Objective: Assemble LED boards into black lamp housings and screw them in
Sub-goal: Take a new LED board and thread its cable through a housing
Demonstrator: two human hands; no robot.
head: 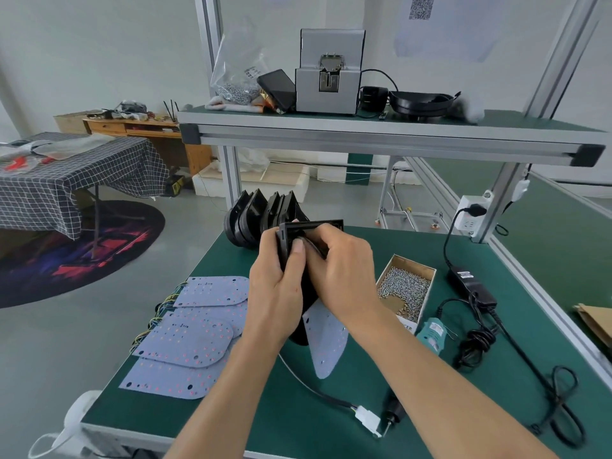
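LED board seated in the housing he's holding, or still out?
Out. The pale LED board hangs below the black lamp housing, which both hands grip: left, right.

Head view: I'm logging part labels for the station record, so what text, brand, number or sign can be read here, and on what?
"CER": end of a cut-off word on the front of the open cardboard box of silver screws.
Teal label on the electric screwdriver: too blurred.
White label on the black power adapter: too small.
QR-code sheet on the wall: no readable words.
Clear plastic bag label: unreadable.
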